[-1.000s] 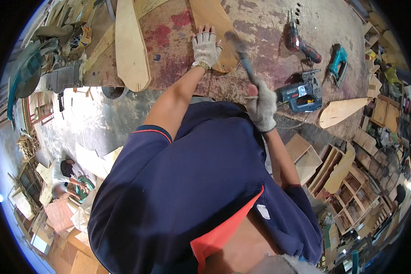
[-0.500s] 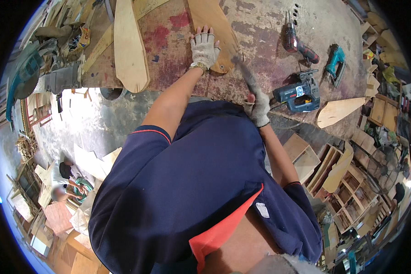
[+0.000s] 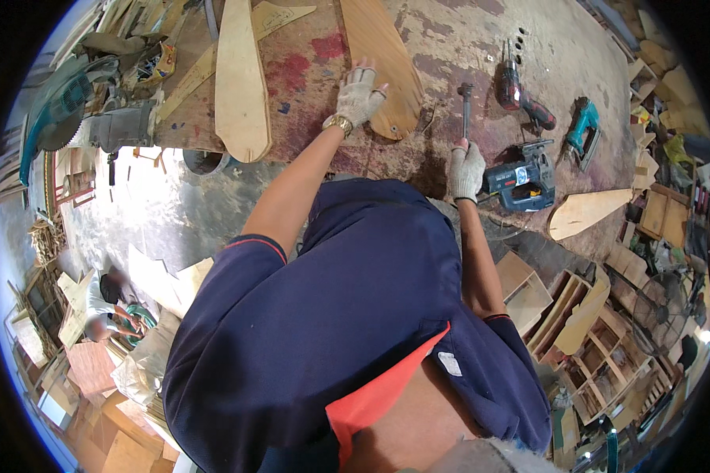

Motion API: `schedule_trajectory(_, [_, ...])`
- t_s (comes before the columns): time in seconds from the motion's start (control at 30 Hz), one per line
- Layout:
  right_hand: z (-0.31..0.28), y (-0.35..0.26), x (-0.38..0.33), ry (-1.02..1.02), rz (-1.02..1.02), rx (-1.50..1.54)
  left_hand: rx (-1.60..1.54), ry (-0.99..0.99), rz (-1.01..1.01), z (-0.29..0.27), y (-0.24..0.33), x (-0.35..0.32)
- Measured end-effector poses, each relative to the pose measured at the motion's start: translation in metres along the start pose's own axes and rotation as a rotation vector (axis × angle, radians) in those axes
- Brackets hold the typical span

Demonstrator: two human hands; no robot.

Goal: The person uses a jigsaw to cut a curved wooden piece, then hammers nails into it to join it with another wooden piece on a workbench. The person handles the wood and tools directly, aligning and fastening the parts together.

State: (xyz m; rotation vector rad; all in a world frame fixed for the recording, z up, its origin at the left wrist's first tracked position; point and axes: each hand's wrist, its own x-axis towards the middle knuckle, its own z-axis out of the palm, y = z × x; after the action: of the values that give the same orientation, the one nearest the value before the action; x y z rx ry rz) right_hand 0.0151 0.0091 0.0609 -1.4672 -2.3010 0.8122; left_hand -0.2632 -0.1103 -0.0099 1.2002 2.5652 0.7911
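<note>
Brown board (image 3: 390, 71): lies flat on the bench (image 3: 450, 47), its rounded end toward the wearer and its far end cut off by the top edge of my view; I see a small round mark near the rounded end.
Left hand (image 3: 360, 96): gloved in off-white knit with bare fingertips, laid over the board's left edge, fingers somewhat spread, gripping nothing that I can see; a gold-coloured band circles the wrist.
Right hand (image 3: 467, 169): in a similar glove, closed round the handle of the hammer (image 3: 466, 114), near the bench's front edge.
Hammer: points away from the wearer, its head to the right of the brown board and apart from it; from my feed I cannot tell whether the head touches the bench.
Jigsaw (image 3: 525, 185): dark blue, just right of the right hand; I cannot make out whether they touch.
Drill (image 3: 521, 91): red and black, lying farther back, right of the hammer.
Teal power tool (image 3: 582, 130): on its own to the right of the drill.
Small pale piece (image 3: 588, 213): tapered wood near the bench's front right.
Pale board (image 3: 241, 87): long, round-ended, left of the brown board and well apart from it.
Circular saw (image 3: 55, 126): teal, toothed blade showing, far left of my view.
</note>
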Motion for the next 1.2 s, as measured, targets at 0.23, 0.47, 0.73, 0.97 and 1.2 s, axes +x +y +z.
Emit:
schedule_trajectory(0.23, [-0.008, -0.001, -0.015, -0.088, -0.166, -0.149, 0.176, -0.066, 0.111, -0.015, 0.002, -0.055])
schedule_trajectory(0.47, [-0.015, -0.019, -0.027, -0.205, -0.373, 0.134, 0.112, -0.135, 0.035, -0.015, 0.005, -0.075])
schedule_trajectory(0.73, [0.012, 0.007, -0.023, -0.537, -0.249, -0.235, 0.054, -0.142, 0.092, -0.030, -0.002, -0.081])
schedule_trajectory(0.97, [0.028, 0.032, -0.017, -0.279, 0.013, 0.200, 0.077, -0.038, 0.381, -0.033, 0.023, -0.083])
schedule_trajectory(1.2, [0.025, 0.046, -0.007, -0.403, 0.420, 0.635, 0.087, -0.105, 0.523, -0.045, 0.020, -0.064])
